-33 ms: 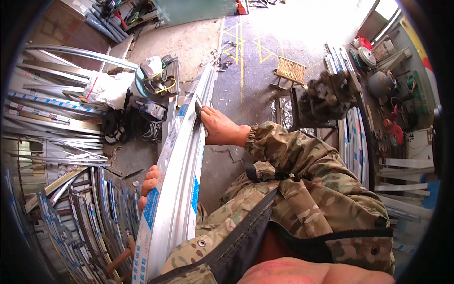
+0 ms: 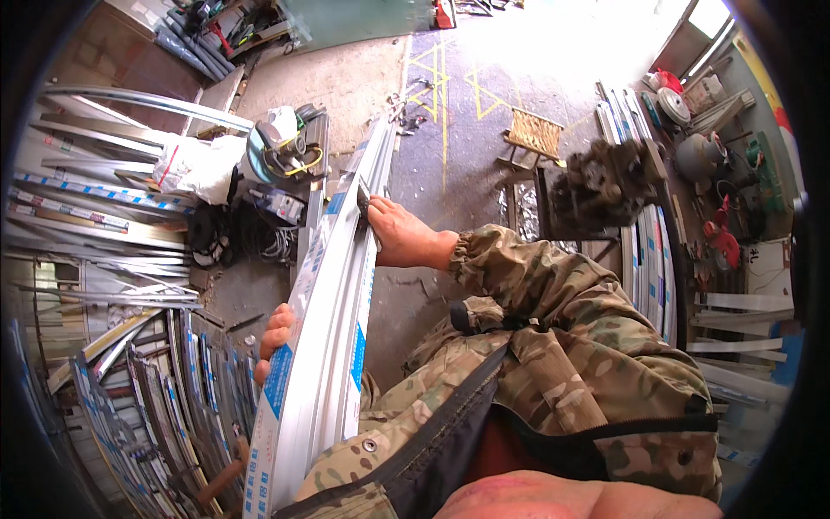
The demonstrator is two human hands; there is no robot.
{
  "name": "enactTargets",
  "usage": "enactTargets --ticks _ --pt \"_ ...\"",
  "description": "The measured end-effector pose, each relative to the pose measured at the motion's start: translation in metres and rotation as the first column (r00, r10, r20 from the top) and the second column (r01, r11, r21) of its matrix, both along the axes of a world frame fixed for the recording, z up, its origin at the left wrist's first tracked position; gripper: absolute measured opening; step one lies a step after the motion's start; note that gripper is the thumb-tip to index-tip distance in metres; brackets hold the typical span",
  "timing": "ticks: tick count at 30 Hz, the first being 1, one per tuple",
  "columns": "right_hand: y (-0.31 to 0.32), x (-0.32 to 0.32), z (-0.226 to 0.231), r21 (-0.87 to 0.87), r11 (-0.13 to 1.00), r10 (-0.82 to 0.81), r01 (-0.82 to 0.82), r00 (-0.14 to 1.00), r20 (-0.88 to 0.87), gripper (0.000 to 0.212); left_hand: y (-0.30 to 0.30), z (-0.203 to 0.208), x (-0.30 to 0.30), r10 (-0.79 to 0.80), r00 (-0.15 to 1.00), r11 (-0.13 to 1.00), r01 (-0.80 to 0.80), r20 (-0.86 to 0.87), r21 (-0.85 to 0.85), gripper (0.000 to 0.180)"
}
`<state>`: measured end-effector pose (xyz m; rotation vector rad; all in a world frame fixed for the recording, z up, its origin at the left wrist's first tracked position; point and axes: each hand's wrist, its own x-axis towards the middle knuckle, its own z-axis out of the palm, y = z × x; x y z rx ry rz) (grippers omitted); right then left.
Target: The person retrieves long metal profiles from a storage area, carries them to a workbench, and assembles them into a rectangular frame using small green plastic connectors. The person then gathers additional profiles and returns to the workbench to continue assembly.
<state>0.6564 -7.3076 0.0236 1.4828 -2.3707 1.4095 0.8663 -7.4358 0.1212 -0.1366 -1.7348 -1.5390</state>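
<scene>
A bundle of long aluminium profiles (image 2: 324,372), with white and blue protective film, runs slantwise from the lower edge up to the far middle. My left hand (image 2: 275,339) grips the bundle's left side; only its fingers show, curled over the edge, and the rest is hidden behind the metal. Farther along, my right hand (image 2: 402,233) is closed at the right side of the profiles. At its fingertips a small dark flat piece (image 2: 362,203) sits against the metal, its kind unclear. The right forearm wears a camouflage sleeve.
Many profiles stand in racks (image 2: 186,381) on the left. A cluttered stand with a power tool (image 2: 281,143) is beyond the left hand. To the right are a woven-top stool (image 2: 533,132), a dark greasy machine (image 2: 605,182) and more upright profiles (image 2: 648,259).
The view has shifted very slightly. Both hands keep the same place on the profiles.
</scene>
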Motion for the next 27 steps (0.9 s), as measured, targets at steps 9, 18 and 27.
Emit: enactTargets --ticks 9,18,27 --pt "-0.064 -0.233 -0.031 0.092 0.994 0.047 -0.053 0.996 0.073 0.046 -0.096 -0.049 -0.228 -0.181 0.983 0.963 0.172 -0.024 -0.206 0.069" --pt "-0.107 -0.437 -0.053 0.076 0.995 -0.074 0.069 0.996 0.056 0.038 -0.141 -0.055 -0.471 -0.122 0.993 0.966 0.118 -0.003 -0.228 0.054" --pt "-0.122 -0.637 -0.066 0.139 0.966 -0.229 0.218 0.97 0.075 0.044 -0.186 -0.06 -0.705 -0.292 0.955 0.955 0.294 0.058 -0.038 0.039"
